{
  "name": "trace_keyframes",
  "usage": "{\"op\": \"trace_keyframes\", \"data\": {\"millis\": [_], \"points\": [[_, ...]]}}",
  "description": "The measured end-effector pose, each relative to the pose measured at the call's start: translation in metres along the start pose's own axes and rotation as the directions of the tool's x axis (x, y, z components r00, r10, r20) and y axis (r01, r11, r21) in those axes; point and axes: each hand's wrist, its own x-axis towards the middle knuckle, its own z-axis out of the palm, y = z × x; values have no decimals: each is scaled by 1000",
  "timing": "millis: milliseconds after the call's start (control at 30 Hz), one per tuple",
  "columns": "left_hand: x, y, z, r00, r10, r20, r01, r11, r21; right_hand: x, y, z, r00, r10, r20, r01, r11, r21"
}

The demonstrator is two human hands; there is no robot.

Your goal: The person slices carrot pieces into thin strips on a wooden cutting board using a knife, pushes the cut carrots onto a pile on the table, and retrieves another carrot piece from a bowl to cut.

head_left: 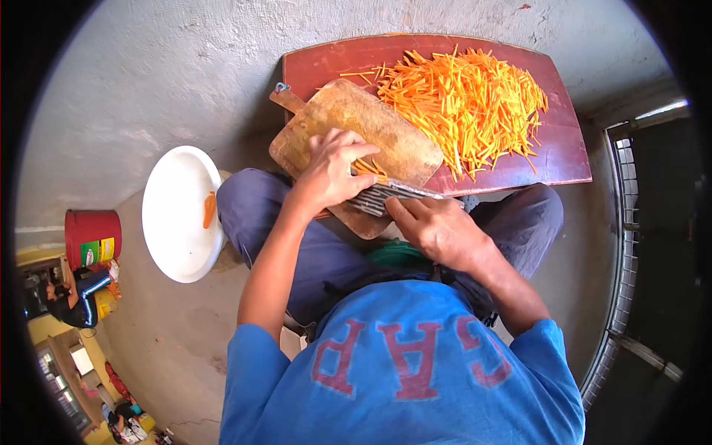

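A worn wooden cutting board [371, 119] lies tilted across the lap and the table edge. My left hand [330, 169] rests on it with bent fingers, holding a small bunch of orange vegetable strips [369, 168] that look like carrot. Against those strips stands the broad blade of a knife [380, 196], with dark and light streaks on its face. My right hand [445, 231] grips the knife at its right end; the fingers cover the handle. Beyond the board, a large heap of cut orange strips [467, 107] is spread out.
The heap lies on a reddish-brown table [567, 152] against the wall. A white basin [178, 222] at the left holds an orange piece [209, 211]. Farther left are a red bucket [93, 226] and another person [78, 297]. A dark grated door [660, 222] stands at the right.
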Motion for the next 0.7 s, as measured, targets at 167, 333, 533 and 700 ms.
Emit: {"op": "trace_keyframes", "data": {"millis": [167, 333, 533, 700], "points": [[12, -14, 7, 997, 43, -62, -33, 988, 151, -5, -10, -2, 1000, 9, -2, -9, 1000, 19], [4, -19, 0, 955, 33, -295, -36, 999, -3, -6, -12, 7, 996, 92, 12, -92, 987, 133], [-12, -39, -10, 889, -176, -423, 73, 966, -249, 15, -8, 4, 944, 277, 177, -328, 753, 571], [-24, -40, 2, 904, -231, -358, 154, 960, -232, 19, 79, 11, 890, 455, 23, -384, 723, 575]]}}
